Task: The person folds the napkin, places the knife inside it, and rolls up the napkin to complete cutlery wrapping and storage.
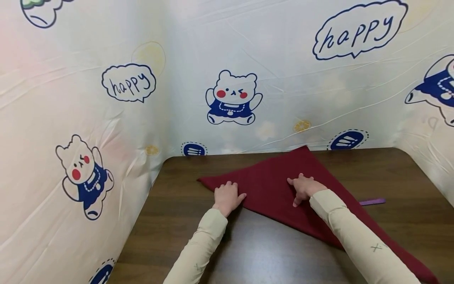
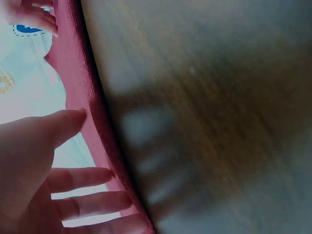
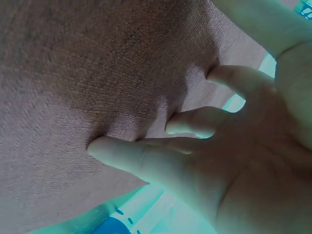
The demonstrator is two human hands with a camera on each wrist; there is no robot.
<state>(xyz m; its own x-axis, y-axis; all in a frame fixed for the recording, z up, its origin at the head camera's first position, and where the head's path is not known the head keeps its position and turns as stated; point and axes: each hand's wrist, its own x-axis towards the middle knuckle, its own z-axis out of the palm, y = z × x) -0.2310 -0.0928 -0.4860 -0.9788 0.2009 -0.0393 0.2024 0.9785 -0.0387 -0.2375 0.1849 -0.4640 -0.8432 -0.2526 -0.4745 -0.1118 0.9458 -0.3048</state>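
A dark red cloth [image 1: 269, 181] lies folded into a triangle on the wooden table, one corner pointing to the back and a long folded edge towards the front. On its left part, by the front fold, my left hand [image 1: 227, 198] rests with fingers spread. The left wrist view shows those fingers [image 2: 92, 204] touching the cloth [image 2: 78, 73] along the fold. Farther right, my right hand [image 1: 303, 187] touches the middle of the cloth. In the right wrist view its spread fingertips [image 3: 100, 146] press on the fabric [image 3: 97, 63], and nothing is pinched.
A purple strip-like object [image 1: 372, 202] lies on the table [image 1: 177, 205], partly under the cloth's right edge. A printed curtain [image 1: 170, 102] with bears and "happy" bubbles stands behind the table and along both sides. The cloth's right corner reaches the front right.
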